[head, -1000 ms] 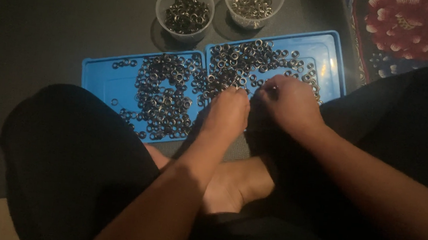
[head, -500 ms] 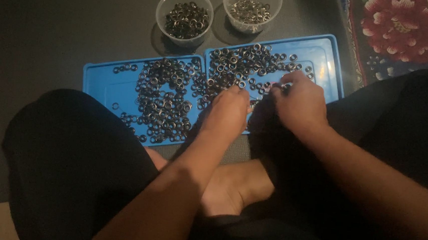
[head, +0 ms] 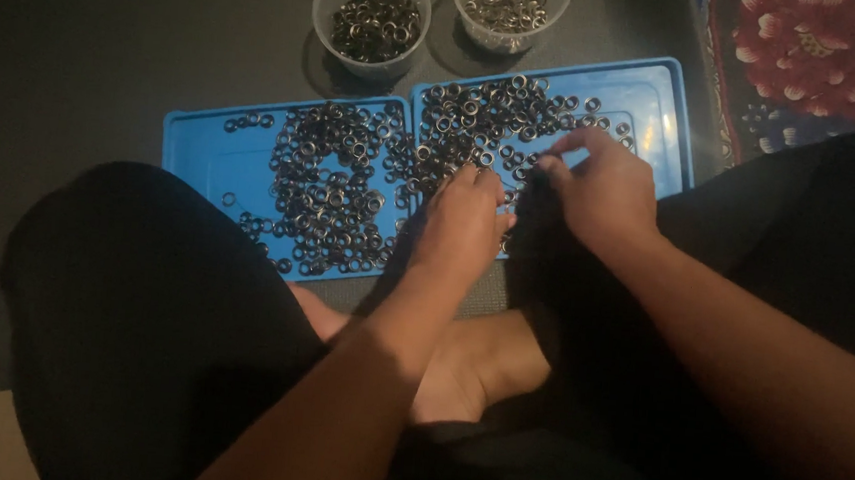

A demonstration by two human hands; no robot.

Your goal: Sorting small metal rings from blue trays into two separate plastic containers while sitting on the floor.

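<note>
Head view: right hand [head: 606, 192] pinches among metal rings [head: 340, 199] on blue tray [head: 203, 154]; grasp contents untellable. Left hand [head: 461, 217] flat, loosely open, empty-looking. Risk: wrist sweep scatters rings off tray edge.

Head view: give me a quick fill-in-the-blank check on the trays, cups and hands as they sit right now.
1. The metal rings lie spread over two trays coloured ____.
2. Beyond the trays stand ____ clear plastic cups, each holding rings.
3. Both hands, left hand and right hand, are over the tray on the person's ____ side.
4. At the top right corner lies a cloth printed with a large red ____.

Missing words: blue; two; right; flower
</note>
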